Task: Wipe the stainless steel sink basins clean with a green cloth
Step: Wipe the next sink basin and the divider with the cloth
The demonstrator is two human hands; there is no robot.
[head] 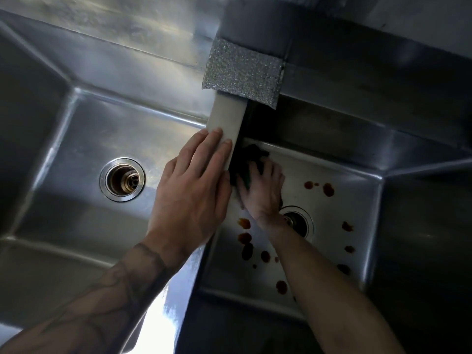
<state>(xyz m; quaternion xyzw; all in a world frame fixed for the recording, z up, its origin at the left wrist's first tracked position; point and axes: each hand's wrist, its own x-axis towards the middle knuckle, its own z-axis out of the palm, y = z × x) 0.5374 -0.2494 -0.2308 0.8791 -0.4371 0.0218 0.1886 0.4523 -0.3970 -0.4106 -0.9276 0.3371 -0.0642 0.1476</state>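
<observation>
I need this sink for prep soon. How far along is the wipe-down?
Done, by the look of it: the left basin shows no spots. In hand: the right hand holds the green cloth against the right basin floor beside the divider, where the left hand rests flat. Left: reddish-brown spots dot that floor around its drain, so most of it remains.
</observation>
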